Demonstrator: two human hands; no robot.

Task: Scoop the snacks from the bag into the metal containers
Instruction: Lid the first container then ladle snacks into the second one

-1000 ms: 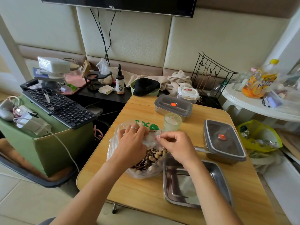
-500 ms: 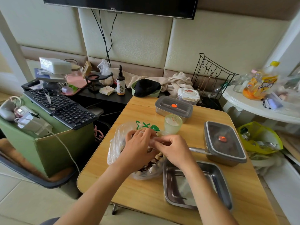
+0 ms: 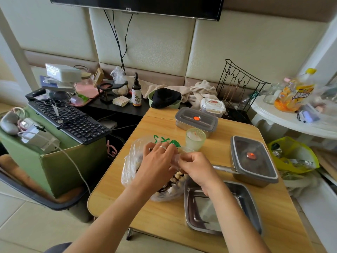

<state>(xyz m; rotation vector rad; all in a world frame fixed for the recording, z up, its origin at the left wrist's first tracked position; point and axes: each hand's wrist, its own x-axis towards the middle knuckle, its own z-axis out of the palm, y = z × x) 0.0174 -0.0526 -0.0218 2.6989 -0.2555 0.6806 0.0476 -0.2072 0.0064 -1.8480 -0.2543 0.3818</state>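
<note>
The wooden desk [image 3: 237, 130] is carrying everything for this job, and the clear plastic bag [image 3: 131, 167] is sitting on its near left part, slumping open-side up with green print on its far edge. Just to the right of the bag, the open metal container [image 3: 252, 207] is lying bare and waiting, its near-left rim almost touching the plastic. Two lidded containers are standing farther off, one to the right [image 3: 253, 157] and one at the back [image 3: 196, 118]. Both hands are working at the mouth of the bag. The left hand [image 3: 156, 161] is bending its fingers [image 3: 151, 148] over the top and gripping the film. The right hand [image 3: 197, 167] is curling in and pinching a fold of the same film between thumb and fingers. So the step in hand appears to be opening the mouth wide. To do it well, the person should be pulling the two edges apart evenly and rolling the rim down, so that it is standing open by itself. The base should be staying flat on the desk so nothing is tipping toward the edge. The pale green cup [image 3: 195, 138] is standing just beyond the hands and is looking easy to knock. A metal handle [image 3: 222, 168] is poking out from behind the right hand, its bowl hidden; it is probably the scoop. The snacks [image 3: 175, 179], mixed pale and dark pieces, are showing through the plastic beneath the wrists.
</note>
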